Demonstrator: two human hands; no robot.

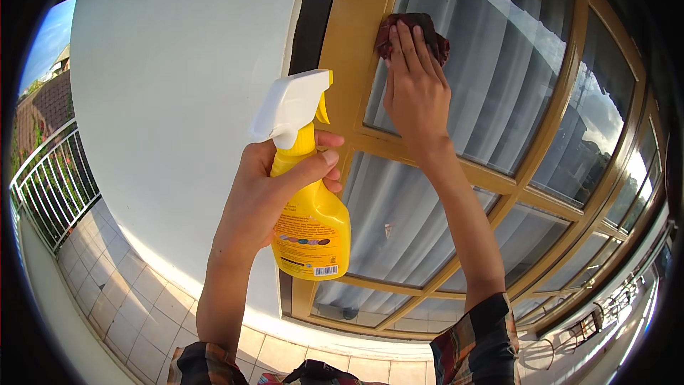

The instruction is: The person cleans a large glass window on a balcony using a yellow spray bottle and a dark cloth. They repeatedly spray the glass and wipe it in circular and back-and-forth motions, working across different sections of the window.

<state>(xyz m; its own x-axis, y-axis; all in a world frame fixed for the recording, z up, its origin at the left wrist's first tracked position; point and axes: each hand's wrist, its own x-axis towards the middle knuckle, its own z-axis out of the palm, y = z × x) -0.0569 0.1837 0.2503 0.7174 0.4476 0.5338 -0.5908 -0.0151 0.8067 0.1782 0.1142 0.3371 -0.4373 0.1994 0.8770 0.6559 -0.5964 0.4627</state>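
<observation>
My left hand [278,182] grips a yellow plastic spray bottle [328,224] around its neck, the thumb across the front. The bottle is upright, with a white spray head [294,104] and a yellow trigger [322,109]; its label bears writing. No finger rests on the trigger. With fingers extended, my right hand [419,91] presses a folded dark red cloth [417,32] against an upper glass pane [481,75], close to the pane's left edge. The cloth also reaches the brown wooden frame [352,53]. Part of the cloth is hidden under my fingers.
A white wall [181,91] stands left of the framed glass. Pale curtains [398,214] hang behind the panes. Floor tiles [144,326] lie below, with a white metal railing [53,182] at the far left. Dark metal furniture [585,326] stands at the lower right.
</observation>
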